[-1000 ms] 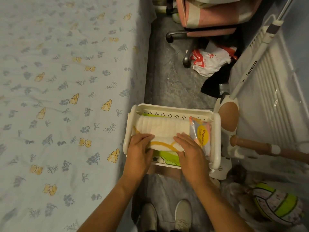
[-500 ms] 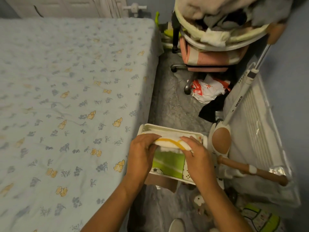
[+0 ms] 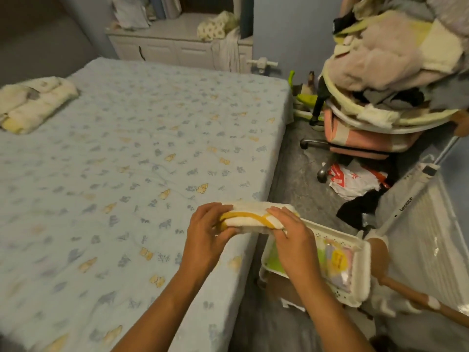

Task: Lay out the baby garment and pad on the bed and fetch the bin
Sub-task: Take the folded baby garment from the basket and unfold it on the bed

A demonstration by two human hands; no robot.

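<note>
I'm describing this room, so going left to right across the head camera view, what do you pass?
Folded blanket → left hand → folded white-and-yellow cloth → right hand → white basket → piled chair

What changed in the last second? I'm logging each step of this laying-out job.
Both hands, left and right, lifted the folded white cloth out of the white basket and carried it left, over the edge of the bed. The grip is unchanged, one hand at each end. The basket and the packets in it stayed put.
</note>
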